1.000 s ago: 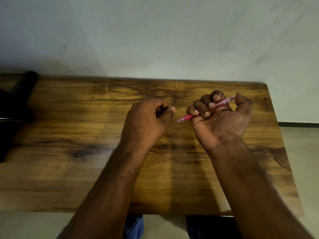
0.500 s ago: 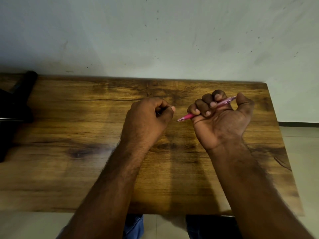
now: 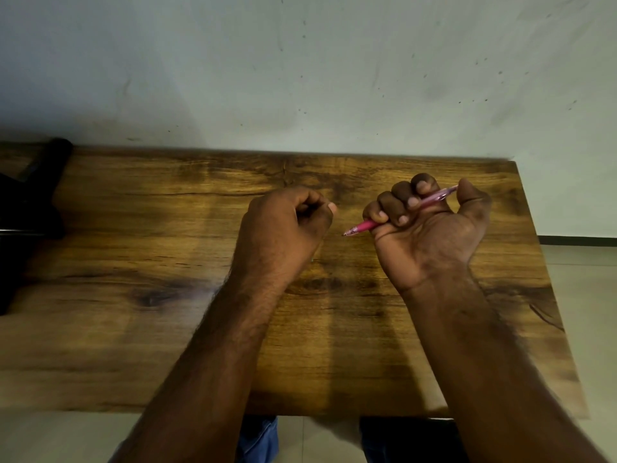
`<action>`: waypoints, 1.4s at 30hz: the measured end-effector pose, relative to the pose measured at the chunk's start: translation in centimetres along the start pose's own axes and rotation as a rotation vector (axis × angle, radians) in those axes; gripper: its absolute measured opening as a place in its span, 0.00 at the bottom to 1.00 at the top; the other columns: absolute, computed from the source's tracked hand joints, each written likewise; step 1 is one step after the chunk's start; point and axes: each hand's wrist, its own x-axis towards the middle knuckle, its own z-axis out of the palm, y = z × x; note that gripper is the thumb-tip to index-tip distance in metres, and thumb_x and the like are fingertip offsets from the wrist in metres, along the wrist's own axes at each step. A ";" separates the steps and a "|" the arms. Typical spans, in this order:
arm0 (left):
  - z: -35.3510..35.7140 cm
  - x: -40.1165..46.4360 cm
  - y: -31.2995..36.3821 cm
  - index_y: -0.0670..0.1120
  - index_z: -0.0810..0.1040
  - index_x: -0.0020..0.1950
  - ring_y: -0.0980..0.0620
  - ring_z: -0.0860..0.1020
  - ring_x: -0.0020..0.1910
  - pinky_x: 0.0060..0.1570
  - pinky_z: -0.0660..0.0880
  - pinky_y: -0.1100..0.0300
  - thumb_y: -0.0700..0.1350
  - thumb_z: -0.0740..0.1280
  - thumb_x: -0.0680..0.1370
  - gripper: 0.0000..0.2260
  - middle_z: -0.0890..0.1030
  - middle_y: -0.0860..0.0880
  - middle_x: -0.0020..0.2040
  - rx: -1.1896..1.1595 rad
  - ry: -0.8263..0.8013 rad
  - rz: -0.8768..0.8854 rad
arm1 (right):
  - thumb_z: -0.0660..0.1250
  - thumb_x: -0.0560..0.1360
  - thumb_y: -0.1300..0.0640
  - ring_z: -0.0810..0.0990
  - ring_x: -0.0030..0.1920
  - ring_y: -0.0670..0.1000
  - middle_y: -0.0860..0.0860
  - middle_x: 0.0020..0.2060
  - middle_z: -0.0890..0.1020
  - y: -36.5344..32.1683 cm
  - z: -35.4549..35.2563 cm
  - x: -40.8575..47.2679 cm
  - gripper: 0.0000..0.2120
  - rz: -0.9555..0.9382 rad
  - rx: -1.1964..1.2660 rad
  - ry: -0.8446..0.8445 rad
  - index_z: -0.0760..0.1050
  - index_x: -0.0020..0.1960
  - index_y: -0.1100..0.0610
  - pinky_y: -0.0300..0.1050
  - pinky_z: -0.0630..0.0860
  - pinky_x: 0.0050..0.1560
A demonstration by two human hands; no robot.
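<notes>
My right hand (image 3: pixel 430 235) is turned palm up over the wooden table (image 3: pixel 140 329), fingers curled round a pink pen (image 3: pixel 365 225). The pen's tip points left toward my left hand, and its clear pink end sticks out by the thumb. My left hand (image 3: pixel 280 232) is curled into a fist a short gap left of the pen tip, thumb pressed against the index finger. The inside of that fist is dark, and I see nothing plainly held in it. Both hands are near the table's middle, toward the far edge.
A black object (image 3: pixel 30 208) lies on the table's far left edge. A pale wall (image 3: pixel 300 78) stands right behind the table. The table's right edge (image 3: pixel 547 272) drops to a light floor. My blue-clad legs (image 3: pixel 260 439) show under the near edge.
</notes>
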 end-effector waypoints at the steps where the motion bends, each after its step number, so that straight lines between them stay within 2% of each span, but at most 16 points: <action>1: 0.0 0.0 0.1 0.58 0.84 0.47 0.73 0.79 0.45 0.37 0.70 0.79 0.53 0.73 0.79 0.01 0.82 0.65 0.39 -0.011 0.006 -0.004 | 0.50 0.80 0.40 0.60 0.29 0.49 0.50 0.30 0.64 0.0 0.0 0.0 0.25 -0.001 -0.002 0.000 0.69 0.35 0.57 0.44 0.63 0.33; 4: -0.1 0.1 0.3 0.60 0.82 0.46 0.71 0.80 0.46 0.39 0.72 0.78 0.52 0.73 0.78 0.02 0.82 0.66 0.41 -0.044 0.026 -0.011 | 0.50 0.79 0.41 0.60 0.29 0.49 0.50 0.30 0.64 0.0 0.0 0.0 0.24 -0.003 -0.014 0.003 0.69 0.35 0.57 0.44 0.62 0.34; 11: -0.2 0.2 0.4 0.55 0.83 0.58 0.71 0.79 0.50 0.43 0.73 0.79 0.52 0.73 0.79 0.09 0.83 0.62 0.48 -0.127 0.062 -0.038 | 0.51 0.79 0.41 0.59 0.28 0.49 0.50 0.29 0.63 -0.1 0.0 0.0 0.23 -0.001 -0.002 0.006 0.68 0.35 0.56 0.44 0.62 0.34; 15: -0.3 0.3 0.7 0.54 0.84 0.58 0.69 0.80 0.50 0.45 0.76 0.76 0.51 0.74 0.79 0.09 0.84 0.61 0.49 -0.181 0.084 -0.068 | 0.50 0.79 0.40 0.59 0.29 0.49 0.50 0.30 0.64 0.0 0.2 -0.1 0.24 0.001 0.005 -0.005 0.69 0.35 0.56 0.44 0.62 0.34; 18: -0.4 0.3 1.0 0.55 0.84 0.57 0.67 0.81 0.51 0.52 0.79 0.66 0.49 0.74 0.79 0.08 0.85 0.60 0.51 -0.245 0.104 -0.084 | 0.51 0.78 0.41 0.60 0.28 0.49 0.50 0.29 0.64 -0.1 0.2 -0.2 0.23 -0.003 0.007 -0.011 0.69 0.35 0.56 0.44 0.62 0.34; 20: -0.5 0.2 1.2 0.56 0.83 0.56 0.64 0.83 0.52 0.54 0.80 0.63 0.47 0.74 0.79 0.07 0.86 0.58 0.51 -0.333 0.108 -0.106 | 0.51 0.78 0.42 0.60 0.28 0.49 0.50 0.29 0.64 -0.1 0.3 -0.2 0.22 -0.005 0.009 -0.018 0.69 0.35 0.56 0.44 0.62 0.34; 24: -0.6 0.5 1.5 0.52 0.85 0.57 0.60 0.85 0.54 0.50 0.80 0.66 0.43 0.73 0.79 0.08 0.88 0.55 0.53 -0.571 0.087 -0.207 | 0.53 0.77 0.41 0.60 0.28 0.49 0.50 0.30 0.64 -0.1 0.2 -0.2 0.22 -0.003 0.005 -0.019 0.69 0.36 0.56 0.44 0.62 0.34; 27: -0.8 0.6 1.5 0.49 0.85 0.58 0.53 0.86 0.58 0.53 0.80 0.59 0.41 0.71 0.80 0.08 0.88 0.52 0.56 -0.744 0.042 -0.292 | 0.54 0.75 0.42 0.59 0.28 0.49 0.50 0.30 0.63 0.0 0.1 -0.1 0.19 -0.004 0.009 -0.019 0.68 0.35 0.56 0.44 0.62 0.34; 29: -1.0 0.6 1.5 0.50 0.85 0.57 0.51 0.86 0.59 0.57 0.79 0.54 0.40 0.69 0.81 0.09 0.88 0.51 0.57 -0.807 0.027 -0.313 | 0.53 0.77 0.41 0.60 0.29 0.49 0.50 0.30 0.63 0.0 0.0 -0.1 0.21 0.001 0.020 -0.022 0.68 0.36 0.56 0.44 0.62 0.34; 36: -1.3 0.6 1.5 0.48 0.84 0.57 0.48 0.85 0.60 0.61 0.79 0.50 0.35 0.64 0.80 0.14 0.88 0.48 0.58 -0.905 0.003 -0.293 | 0.51 0.78 0.41 0.59 0.28 0.49 0.50 0.29 0.63 0.4 0.3 0.1 0.22 0.023 0.027 -0.042 0.68 0.35 0.56 0.44 0.62 0.34; 42: -1.6 0.6 1.5 0.47 0.83 0.59 0.47 0.85 0.61 0.60 0.78 0.49 0.35 0.62 0.78 0.16 0.87 0.47 0.60 -0.976 -0.033 -0.274 | 0.49 0.80 0.42 0.59 0.29 0.49 0.50 0.29 0.63 0.5 0.5 0.0 0.23 0.031 0.021 -0.039 0.67 0.36 0.56 0.44 0.62 0.34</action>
